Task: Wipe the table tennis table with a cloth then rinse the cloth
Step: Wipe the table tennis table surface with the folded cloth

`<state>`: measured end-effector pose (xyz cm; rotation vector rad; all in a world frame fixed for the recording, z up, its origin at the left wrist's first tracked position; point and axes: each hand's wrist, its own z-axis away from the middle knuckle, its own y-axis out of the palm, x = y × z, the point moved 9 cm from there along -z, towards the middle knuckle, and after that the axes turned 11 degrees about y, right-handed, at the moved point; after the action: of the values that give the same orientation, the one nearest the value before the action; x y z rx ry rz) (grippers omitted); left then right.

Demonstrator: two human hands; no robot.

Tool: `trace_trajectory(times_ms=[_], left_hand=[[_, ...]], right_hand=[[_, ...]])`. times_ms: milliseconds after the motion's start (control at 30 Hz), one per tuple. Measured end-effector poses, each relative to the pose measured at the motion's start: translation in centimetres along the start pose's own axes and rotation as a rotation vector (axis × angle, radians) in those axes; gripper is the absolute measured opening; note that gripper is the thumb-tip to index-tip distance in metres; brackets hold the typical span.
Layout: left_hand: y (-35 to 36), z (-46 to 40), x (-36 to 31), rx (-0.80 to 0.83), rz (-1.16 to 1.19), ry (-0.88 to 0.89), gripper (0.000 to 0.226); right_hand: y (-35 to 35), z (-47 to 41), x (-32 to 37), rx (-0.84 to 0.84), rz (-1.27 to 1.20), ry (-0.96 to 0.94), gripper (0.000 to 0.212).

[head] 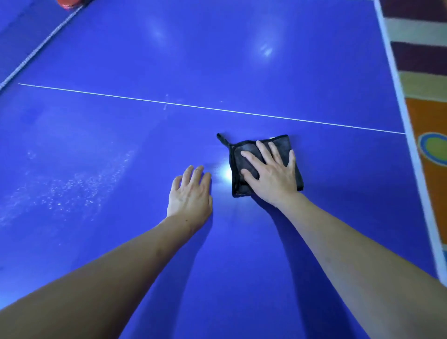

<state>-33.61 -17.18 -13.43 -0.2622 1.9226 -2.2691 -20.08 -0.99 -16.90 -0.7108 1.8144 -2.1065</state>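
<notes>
A blue table tennis table (242,60) fills nearly the whole view, glossy enough to throw back pale patches of light. One thin white line (193,106) runs across it from left to right, and a white border (396,96) edges its right side. At the upper left the net (41,46) slants across the corner, with a blurred red thing (69,3) just beyond it, too cut off to identify. A patch of whitish specks and smears (70,186) lies on the surface at the left. Past the right edge the floor is covered by a carpet (425,79) in maroon, cream, orange and green.

Two bare forearms reach in from the bottom, one cloth is on the table, and there are two hands.

The dark cloth (244,164), folded to a rough square with a small loop at its far left corner, lies flat on the table on the near side of the white line, right of centre. The right hand (271,171) presses on top of it, fingers straight and spread, covering most of its right half. The left hand (191,193) rests flat on the bare table just beside the cloth's left edge, fingers straight, not touching it.
</notes>
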Motion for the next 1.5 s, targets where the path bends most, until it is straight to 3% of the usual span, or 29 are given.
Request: trace_trajectory(times_ms=[167, 333, 467, 633, 833, 1033, 1333, 1500], left_hand=[[-1.0, -3.1, -13.8, -0.057, 0.094, 0.113, 0.039], [-1.4, -4.7, -25.1, -0.092, 0.140, 0.221, 0.039], [-1.8, -5.5, -29.5, -0.098, 0.149, 0.255, 0.037], [-1.3, -4.7, -29.1, -0.082, 0.141, 0.262, 0.037], [-0.6, -2.3, -22.0, -0.101, 0.168, 0.231, 0.033], [0.7, 1.6, -9.9, -0.091, 0.182, 0.116, 0.034], [2.3, 9.3, 12.6, -0.076, 0.181, -0.050, 0.051], [3.3, 12.9, 21.3, -0.097, 0.171, -0.122, 0.052]], right_hand=[[-2.8, 3.1, -15.2, -0.042, -0.008, 0.174, 0.055], [-4.4, 5.5, -24.7, -0.056, -0.010, 0.303, 0.057], [-5.2, 7.7, -29.1, -0.075, -0.039, 0.404, 0.058], [-4.3, 10.0, -27.9, -0.044, -0.044, 0.477, 0.062], [-2.7, 10.8, -19.7, 0.015, -0.047, 0.459, 0.062], [-0.2, 9.1, -7.1, 0.060, -0.021, 0.386, 0.063], [4.3, 4.5, 17.5, 0.085, 0.012, 0.211, 0.062], [6.8, 3.7, 29.5, 0.073, 0.050, 0.035, 0.063]])
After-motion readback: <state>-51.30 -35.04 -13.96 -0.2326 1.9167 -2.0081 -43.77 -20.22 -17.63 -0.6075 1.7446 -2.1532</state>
